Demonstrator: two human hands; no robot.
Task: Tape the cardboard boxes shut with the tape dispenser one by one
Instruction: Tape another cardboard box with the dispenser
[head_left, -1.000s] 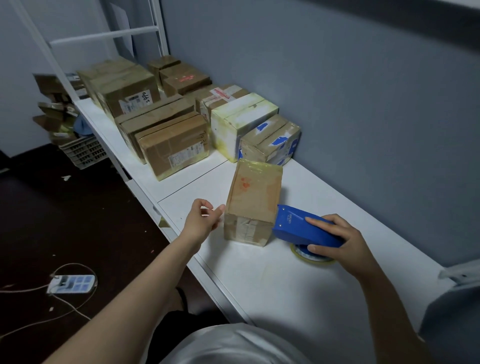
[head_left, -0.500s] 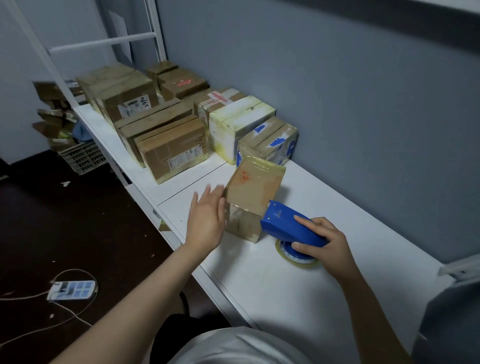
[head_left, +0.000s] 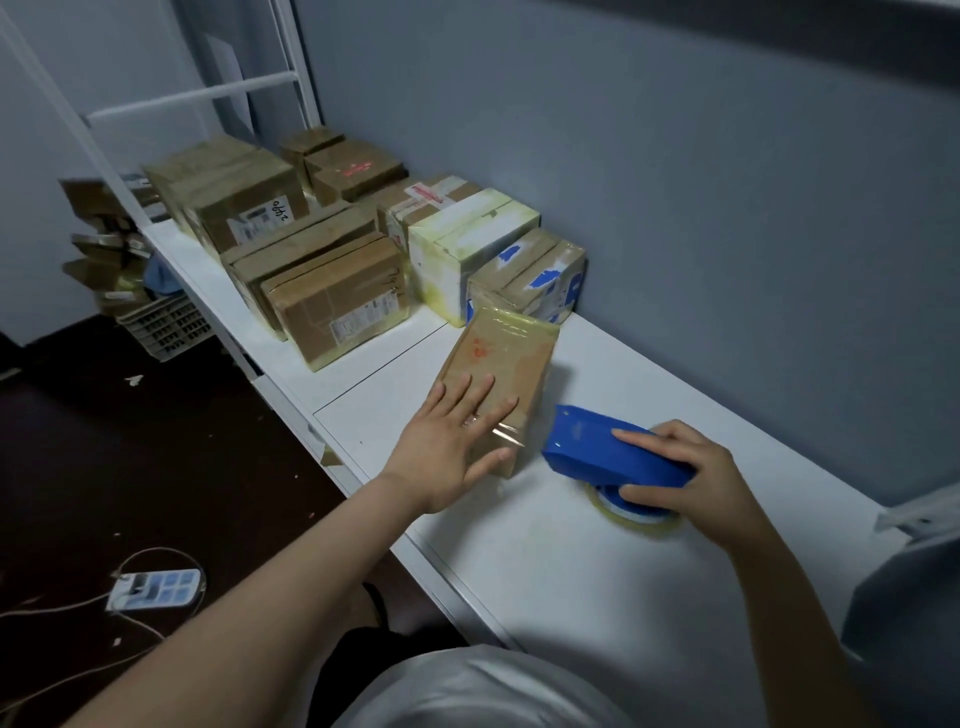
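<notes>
A small brown cardboard box (head_left: 504, 358), wrapped in glossy clear tape with a red stain on top, lies on the white table (head_left: 597, 561). My left hand (head_left: 452, 441) rests flat on its near end with straight, spread fingers. Just to the right, my right hand (head_left: 680, 470) grips the blue tape dispenser (head_left: 602, 449), whose clear tape roll (head_left: 634, 512) sits on the table. The dispenser's front end is close to the box's right side, apart from it.
Several taped cardboard boxes (head_left: 337, 296) stand in rows at the far left of the table, against the grey wall. A white-and-yellow box (head_left: 467, 244) sits among them. On the dark floor lie a power strip (head_left: 156, 590) with cables and a plastic crate (head_left: 166, 325).
My left hand moved from the box's left side onto its top and flattened there. The box tipped back down flat. My right hand drew the dispenser slightly away from the box.
</notes>
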